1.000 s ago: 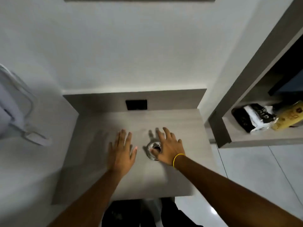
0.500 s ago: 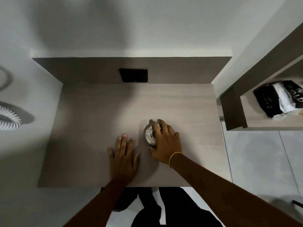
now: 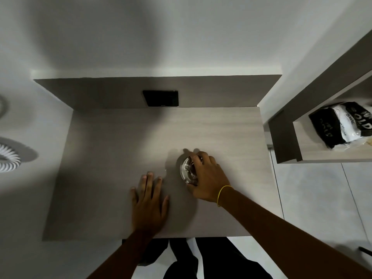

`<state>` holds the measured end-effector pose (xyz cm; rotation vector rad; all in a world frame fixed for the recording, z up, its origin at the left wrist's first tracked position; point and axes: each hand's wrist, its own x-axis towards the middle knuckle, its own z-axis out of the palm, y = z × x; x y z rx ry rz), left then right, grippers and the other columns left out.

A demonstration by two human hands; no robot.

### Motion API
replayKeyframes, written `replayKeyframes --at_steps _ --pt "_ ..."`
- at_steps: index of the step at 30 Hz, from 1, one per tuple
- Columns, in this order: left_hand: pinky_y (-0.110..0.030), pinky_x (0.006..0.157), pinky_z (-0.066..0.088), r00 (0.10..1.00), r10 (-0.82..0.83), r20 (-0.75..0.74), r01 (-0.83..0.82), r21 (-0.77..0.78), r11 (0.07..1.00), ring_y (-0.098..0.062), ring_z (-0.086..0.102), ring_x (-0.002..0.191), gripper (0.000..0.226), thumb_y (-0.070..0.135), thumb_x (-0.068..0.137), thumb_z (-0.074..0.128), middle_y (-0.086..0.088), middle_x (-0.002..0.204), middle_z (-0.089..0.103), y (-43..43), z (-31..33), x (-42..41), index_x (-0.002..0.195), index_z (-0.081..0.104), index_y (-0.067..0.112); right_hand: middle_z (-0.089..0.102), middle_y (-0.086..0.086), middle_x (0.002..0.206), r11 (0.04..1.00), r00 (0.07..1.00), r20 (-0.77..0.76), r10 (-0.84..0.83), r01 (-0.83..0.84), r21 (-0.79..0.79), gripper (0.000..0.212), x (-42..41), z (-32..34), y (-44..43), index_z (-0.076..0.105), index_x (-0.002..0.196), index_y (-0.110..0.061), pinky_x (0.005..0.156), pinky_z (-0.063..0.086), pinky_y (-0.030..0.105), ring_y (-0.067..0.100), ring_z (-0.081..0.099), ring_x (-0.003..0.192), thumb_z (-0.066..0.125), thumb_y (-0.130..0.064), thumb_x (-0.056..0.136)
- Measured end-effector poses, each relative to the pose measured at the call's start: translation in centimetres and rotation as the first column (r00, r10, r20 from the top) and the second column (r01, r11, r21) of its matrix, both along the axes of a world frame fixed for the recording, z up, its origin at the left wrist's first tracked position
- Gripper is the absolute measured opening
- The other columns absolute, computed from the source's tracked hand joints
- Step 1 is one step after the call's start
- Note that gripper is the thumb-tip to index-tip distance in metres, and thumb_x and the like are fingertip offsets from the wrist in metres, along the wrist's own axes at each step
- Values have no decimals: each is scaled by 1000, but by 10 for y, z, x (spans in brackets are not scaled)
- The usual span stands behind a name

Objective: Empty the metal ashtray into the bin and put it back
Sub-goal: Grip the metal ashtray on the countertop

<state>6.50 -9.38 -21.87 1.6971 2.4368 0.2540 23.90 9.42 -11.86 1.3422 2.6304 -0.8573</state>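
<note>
Near the front edge of the worktop (image 3: pixel 124 141), right of its middle, the right hand (image 3: pixel 209 178) is cupped over the metal ashtray (image 3: pixel 186 170) — fingers curled across its far rim, thumb against the near side. The grip looks closed around it, though the ashtray appears to sit on the surface, not yet lifted. A thin yellow band (image 3: pixel 221 195) circles that wrist.

Just beside it, toward the worktop's middle, the left hand (image 3: pixel 149 200) lies flat and released, palm down, fingers pointing at the back edge, grasping nothing.

Compared with a second ago, the right hand has shifted from resting mostly beside the ashtray, thumb at its bowl, to wrapping over it, and the left hand has drawn back nearer the front edge. The view has also tipped to look more steeply down. My reading: the grasp is now set and the lift comes next — emptying has not begun, and what the ashtray holds cannot be made out.

Further out, a black wall plate (image 3: pixel 161 98) sits in the upright panel along the back edge. Beyond the right edge, a shelf (image 3: pixel 314 156) holds a black-and-white packet (image 3: pixel 342 123). A white coiled object (image 3: pixel 8 158) shows at the far left, on the wall side. No bin is in view; dark trouser legs (image 3: pixel 211 262) and pale floor tiles (image 3: pixel 314 198) show below the front edge.
</note>
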Motion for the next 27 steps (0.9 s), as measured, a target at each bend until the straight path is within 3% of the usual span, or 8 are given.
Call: replayKeyframes --at_steps 7,19,23,27 --pt "-68 126 16 1000 3 9 -3 1 1000 -33 16 165 69 54 105 39 -15 177 24 1 0 -1 162 42 15 39 10 148 996 995 54 86 -86 -8 119 -11 -11 -9 28 157 -19 101 55 47 34 39 133 84 -43 54" --pt "-70 125 21 1000 7 27 -8 23 1000 -33 19 164 69 53 105 40 -15 176 27 1 4 0 163 41 17 36 12 154 985 976 133 170 -171 -6 115 -24 -11 -6 23 158 -18 97 53 54 35 35 142 85 -33 62" --pt "-70 126 20 1000 6 29 -6 14 1000 -32 18 165 68 53 105 40 -14 177 25 0 4 -1 164 40 17 30 10 157 993 990 66 121 -120 -21 115 -18 -7 -4 25 157 -20 100 54 55 35 33 145 85 -30 60" --pt "-69 126 18 1000 4 20 -3 -14 1000 -33 17 165 68 51 105 41 -15 177 24 1 4 0 163 41 16 35 8 146 999 1000 -4 21 -21 -24 111 6 -3 6 31 150 -21 95 59 53 36 47 129 87 -32 55"
